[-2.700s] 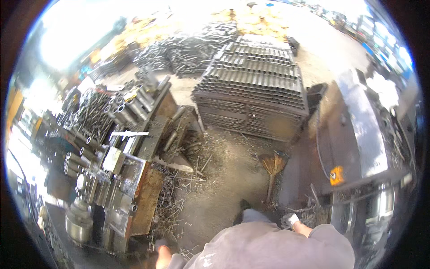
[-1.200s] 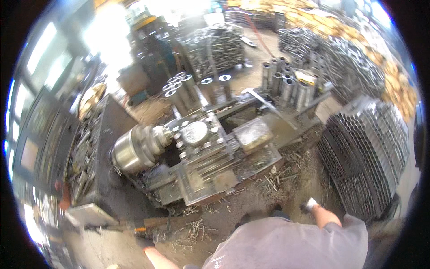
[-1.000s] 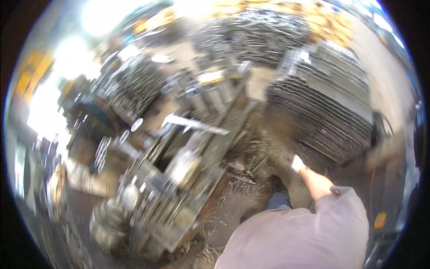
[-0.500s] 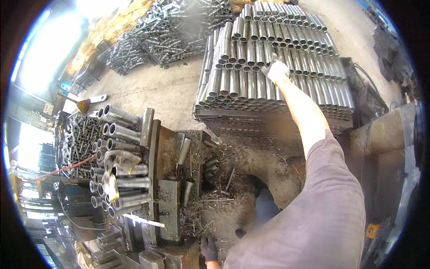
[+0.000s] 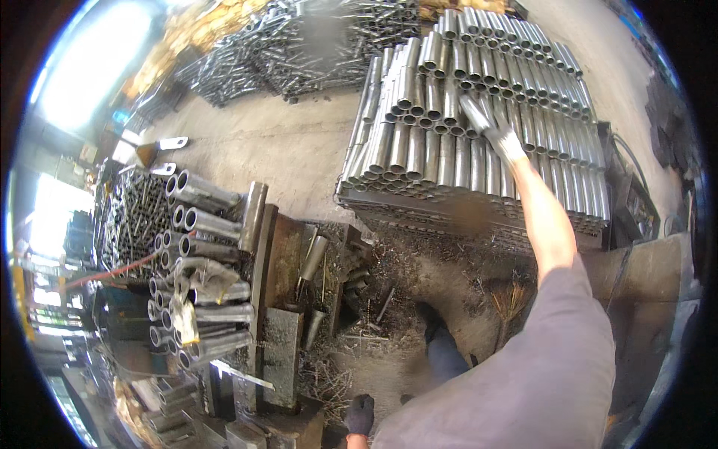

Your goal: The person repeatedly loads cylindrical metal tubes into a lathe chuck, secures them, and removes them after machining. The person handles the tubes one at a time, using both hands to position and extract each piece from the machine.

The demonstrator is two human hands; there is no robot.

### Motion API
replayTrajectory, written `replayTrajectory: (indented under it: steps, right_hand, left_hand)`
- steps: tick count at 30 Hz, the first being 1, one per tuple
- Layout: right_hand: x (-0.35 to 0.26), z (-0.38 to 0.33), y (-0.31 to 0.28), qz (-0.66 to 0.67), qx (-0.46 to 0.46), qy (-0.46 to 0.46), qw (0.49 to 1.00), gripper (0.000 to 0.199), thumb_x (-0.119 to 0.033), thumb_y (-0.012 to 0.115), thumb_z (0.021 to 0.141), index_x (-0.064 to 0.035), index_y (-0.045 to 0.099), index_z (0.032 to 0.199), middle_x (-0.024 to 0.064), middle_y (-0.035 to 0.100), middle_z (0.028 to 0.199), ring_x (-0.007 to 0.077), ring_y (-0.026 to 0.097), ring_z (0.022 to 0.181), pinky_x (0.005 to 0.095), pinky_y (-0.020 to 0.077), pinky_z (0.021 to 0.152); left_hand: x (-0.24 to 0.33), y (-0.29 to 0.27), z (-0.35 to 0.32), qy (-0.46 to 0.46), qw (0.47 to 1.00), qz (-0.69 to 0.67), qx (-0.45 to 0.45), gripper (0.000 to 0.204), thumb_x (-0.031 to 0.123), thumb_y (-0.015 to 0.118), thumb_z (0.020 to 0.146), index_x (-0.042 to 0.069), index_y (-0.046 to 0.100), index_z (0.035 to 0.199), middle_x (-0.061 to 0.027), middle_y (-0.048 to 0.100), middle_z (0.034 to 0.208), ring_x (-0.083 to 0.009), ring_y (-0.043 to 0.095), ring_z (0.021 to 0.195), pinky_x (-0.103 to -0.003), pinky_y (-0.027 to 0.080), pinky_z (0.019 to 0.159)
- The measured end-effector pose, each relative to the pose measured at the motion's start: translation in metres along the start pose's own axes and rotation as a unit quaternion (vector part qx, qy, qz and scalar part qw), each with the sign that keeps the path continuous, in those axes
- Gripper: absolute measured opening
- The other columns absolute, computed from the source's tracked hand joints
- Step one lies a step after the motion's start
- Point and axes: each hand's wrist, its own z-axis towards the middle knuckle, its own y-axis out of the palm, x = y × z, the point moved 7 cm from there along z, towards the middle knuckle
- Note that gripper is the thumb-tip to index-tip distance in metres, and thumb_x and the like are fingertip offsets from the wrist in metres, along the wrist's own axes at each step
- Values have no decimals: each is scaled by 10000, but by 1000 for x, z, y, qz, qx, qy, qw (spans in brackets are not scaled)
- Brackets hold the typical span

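My right arm reaches forward to a stack of grey metal tubes (image 5: pixel 467 166). At the stack's front my right hand (image 5: pixel 505 141), in a glove pale at the cuff, is closed around the near end of one metal tube (image 5: pixel 474 114). That tube lies tilted over the row and is partly blurred. Low in the picture, my left hand (image 5: pixel 360 414) wears a dark glove and hangs beside the bench. Its fingers look curled in, and nothing shows in them.
On the left, a bench holds a pile of thicker tubes (image 5: pixel 212 220) with a dirty work glove (image 5: pixel 202 280) draped on them. Metal shavings (image 5: pixel 327 378) litter the floor by the bench. Heaps of small metal parts (image 5: pixel 247 63) lie at the back. A large metal panel (image 5: pixel 643 280) stands on the right.
My right hand has gone from touching the stack to gripping one tube, which now sits askew. My left hand's fingers have curled in. The whole view has shifted slightly.
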Motion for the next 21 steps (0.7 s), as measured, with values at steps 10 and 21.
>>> replayTrajectory:
  steps: [10,21]
  right_hand:
    - [33,-515,163,284,-588,75,753,537,-44,498,995,-60,582,1525,186,645,1445,170,736,921,288,616,787]
    - [-157,-985,215,-34,-780,-437,447,416,-188,808,865,-80,766,1264,145,774,1234,249,760,1098,359,601,961]
  left_hand:
    - [136,-119,-35,121,976,75,163,682,291,839,864,78,588,1462,-185,545,1552,-394,506,1438,-558,435,1143]
    - [-152,-194,-373,-143,893,-116,410,511,232,917,741,111,687,1181,-114,731,1148,-351,704,1084,-458,557,1000]
